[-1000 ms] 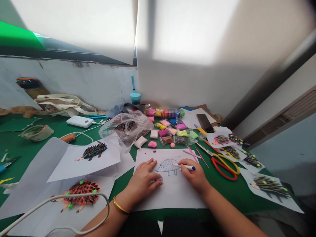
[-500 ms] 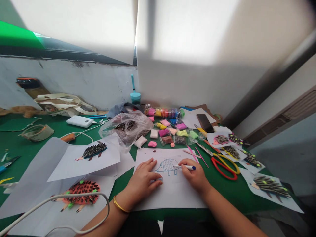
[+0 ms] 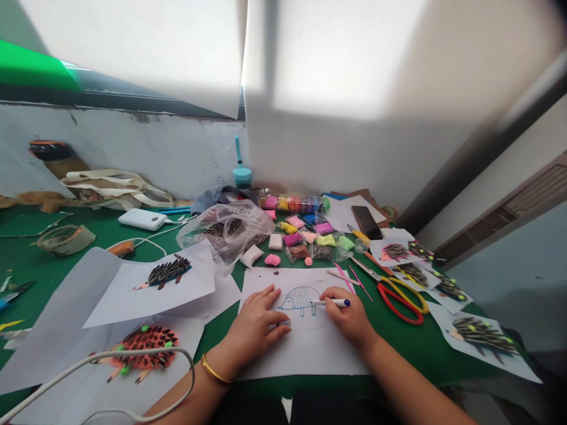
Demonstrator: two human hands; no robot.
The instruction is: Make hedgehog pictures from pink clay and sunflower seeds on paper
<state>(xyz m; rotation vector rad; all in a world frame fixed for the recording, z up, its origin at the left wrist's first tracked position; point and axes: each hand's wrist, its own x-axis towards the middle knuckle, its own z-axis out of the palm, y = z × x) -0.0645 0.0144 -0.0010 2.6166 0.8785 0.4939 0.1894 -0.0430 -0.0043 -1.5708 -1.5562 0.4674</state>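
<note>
Marker (image 3: 331, 302), a slim white barrel with a blue end, is lying almost level in the right hand (image 3: 351, 317), whose grip is clenching around it, with its tip touching the hedgehog drawing (image 3: 300, 298). That drawing is a rounded blue outline filled with small dots, and it is sitting in the upper middle of one smooth white sheet (image 3: 305, 351) on the green tabletop (image 3: 411, 342). The left hand (image 3: 254, 324) is resting palm down on the same sheet just beside the drawing, its grip released and its fingers spreading flat; a thin gold bangle (image 3: 215, 369) is circling that wrist. One pair of scissors (image 3: 401, 294) with glossy red and yellow loop handles is lying to the right of the sheet, near two thin pink sticks (image 3: 352, 276). Behind the sheet, many small soft clay packets (image 3: 310, 235) in pink, yellow, green and blue are clustering together beside one crinkled clear plastic bag (image 3: 230, 227). Two finished hedgehog pictures (image 3: 163, 273) with bristly dark seeds are lying on papers at the left, and five more, as far as I can count, are fanning out at the right (image 3: 481, 333). One white power bank (image 3: 142, 219) and one dark phone (image 3: 367, 221) are lying farther back.
</note>
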